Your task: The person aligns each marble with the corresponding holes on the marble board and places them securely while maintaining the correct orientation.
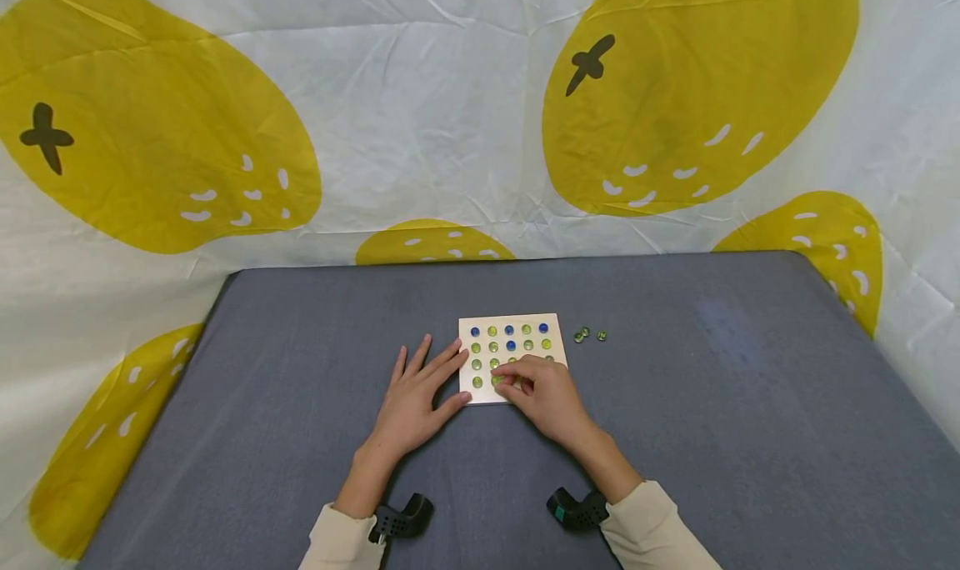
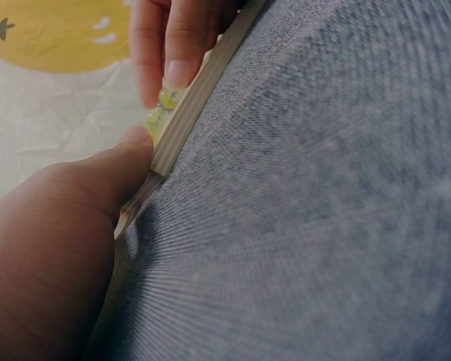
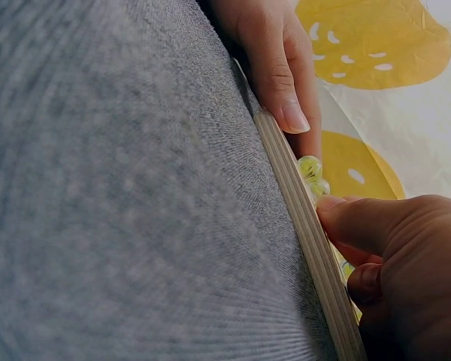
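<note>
A pale wooden board lies on the table, set with rows of green and blue glass marbles. My left hand rests along its left side, fingers spread and fairly straight, with the thumb at the near left corner. Over the nearest row, my right hand pinches a green marble between thumb and fingertips, down at the board's face. Just left of it sits another green marble. Blue marbles show in the two far rows. The right hand hides the board's near right part.
Several loose green marbles lie on the table right of the board's far corner. Grey cloth covers the table. Behind it hangs a white curtain printed with large yellow shapes.
</note>
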{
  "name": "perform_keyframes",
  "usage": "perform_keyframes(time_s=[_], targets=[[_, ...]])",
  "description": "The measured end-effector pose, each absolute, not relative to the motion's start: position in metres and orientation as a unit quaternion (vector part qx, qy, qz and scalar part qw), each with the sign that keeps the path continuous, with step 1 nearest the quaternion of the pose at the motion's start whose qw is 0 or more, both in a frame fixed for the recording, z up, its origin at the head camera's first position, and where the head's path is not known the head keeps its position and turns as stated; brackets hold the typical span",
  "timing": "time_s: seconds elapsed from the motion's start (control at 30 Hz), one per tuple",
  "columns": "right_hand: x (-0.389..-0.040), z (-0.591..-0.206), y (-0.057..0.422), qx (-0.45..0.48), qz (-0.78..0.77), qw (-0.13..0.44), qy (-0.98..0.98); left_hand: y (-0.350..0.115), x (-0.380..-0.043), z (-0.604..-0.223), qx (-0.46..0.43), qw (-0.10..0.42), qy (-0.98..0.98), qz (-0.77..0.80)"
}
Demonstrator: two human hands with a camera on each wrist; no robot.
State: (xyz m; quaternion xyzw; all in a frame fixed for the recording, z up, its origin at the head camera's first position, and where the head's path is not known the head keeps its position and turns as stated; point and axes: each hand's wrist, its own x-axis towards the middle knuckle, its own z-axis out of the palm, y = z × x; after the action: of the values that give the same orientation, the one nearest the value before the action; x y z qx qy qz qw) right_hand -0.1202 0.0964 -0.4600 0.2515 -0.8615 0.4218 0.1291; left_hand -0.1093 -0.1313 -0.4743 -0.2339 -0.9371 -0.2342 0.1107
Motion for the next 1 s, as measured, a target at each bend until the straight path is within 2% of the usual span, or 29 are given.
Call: perform_keyframes(time_s=[0.37,1.0], targets=[[-0.121,-0.459,0.097,0.258,0.436,0.131,-0.852,-0.133,-0.109,-0.475,-0.233,0.112,-0.939,-0.228],[-0.127,-0.444,0.13,0.182,0.449,0.146,-0.863,-0.132,-0.109,-0.479,-0.236,0.114,-0.937,-0.229]])
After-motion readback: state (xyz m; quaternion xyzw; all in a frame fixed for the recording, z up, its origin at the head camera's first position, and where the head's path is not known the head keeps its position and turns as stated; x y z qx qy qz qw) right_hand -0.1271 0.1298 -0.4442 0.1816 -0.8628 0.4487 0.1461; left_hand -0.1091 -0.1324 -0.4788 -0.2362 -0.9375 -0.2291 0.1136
